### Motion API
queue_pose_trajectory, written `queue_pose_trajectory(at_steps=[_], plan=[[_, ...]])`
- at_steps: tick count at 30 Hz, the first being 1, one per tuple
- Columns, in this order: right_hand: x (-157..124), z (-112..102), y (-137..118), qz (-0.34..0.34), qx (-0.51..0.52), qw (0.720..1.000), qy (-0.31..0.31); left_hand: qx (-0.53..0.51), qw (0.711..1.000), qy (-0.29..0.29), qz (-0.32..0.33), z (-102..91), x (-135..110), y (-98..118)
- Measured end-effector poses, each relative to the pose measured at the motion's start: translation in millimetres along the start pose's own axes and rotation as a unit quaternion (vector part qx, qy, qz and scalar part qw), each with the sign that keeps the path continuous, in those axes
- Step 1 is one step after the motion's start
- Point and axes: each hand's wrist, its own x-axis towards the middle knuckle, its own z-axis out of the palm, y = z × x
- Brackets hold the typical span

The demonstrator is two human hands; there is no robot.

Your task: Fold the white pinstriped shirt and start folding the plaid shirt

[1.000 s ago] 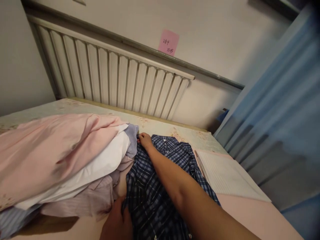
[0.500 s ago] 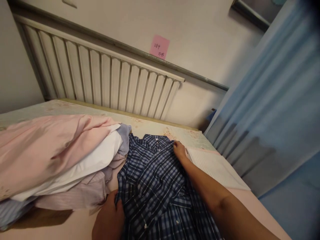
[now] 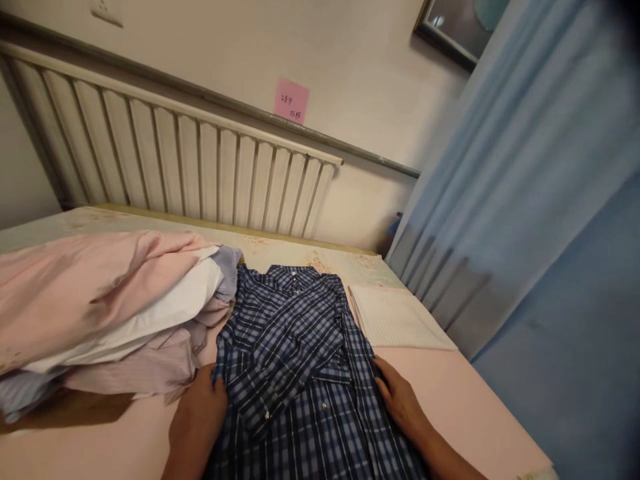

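A dark blue plaid shirt (image 3: 300, 333) lies front up on the bed, its collar toward the wall. One sleeve is folded slantwise over the chest, and the other runs down along the right side. My left hand (image 3: 199, 408) is closed on the shirt's left edge, thumb on top. At the right edge, lower than the shoulder, my right hand (image 3: 403, 399) holds the cloth at the side, its fingertips partly hidden by the fabric. The shirt's hem is out of view at the bottom.
A heap of pink, white and lilac clothes (image 3: 115, 287) lies left of the shirt. A folded white ribbed cloth (image 3: 405, 320) is on the right. Behind the bed stand a radiator (image 3: 200, 167) and a wall with a pink note (image 3: 291, 101). A blue curtain (image 3: 480, 200) hangs at right.
My right hand has come down from the shirt's right shoulder to its side edge, and the right side lies straighter. My left hand stays at the left edge. The view has shifted right.
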Motion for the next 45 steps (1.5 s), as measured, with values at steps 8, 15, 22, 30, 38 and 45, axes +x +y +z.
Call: queue_pose_trajectory(at_steps=[8,15,22,30,38,45], plan=[[-47,0,22,-0.016,-0.087,0.996,0.021,0.024,1.0,0.009,0.014,2.8,-9,-7],[-46,3,25,-0.059,-0.102,0.992,0.051,0.005,0.999,0.031,-0.032,6.2,-23,-28],[-46,4,29,-0.091,-0.095,0.988,0.079,-0.018,0.999,0.002,-0.044,1.9,-49,-47],[-47,7,34,-0.116,-0.083,0.985,0.102,0.014,0.998,0.013,-0.061,-0.9,-97,-59],[-48,9,36,-0.119,-0.083,0.984,0.098,0.044,0.998,-0.002,-0.055,-3.7,-143,-58],[-51,7,35,-0.127,-0.078,0.983,0.104,0.046,0.995,0.006,-0.086,-10.5,-163,-53]])
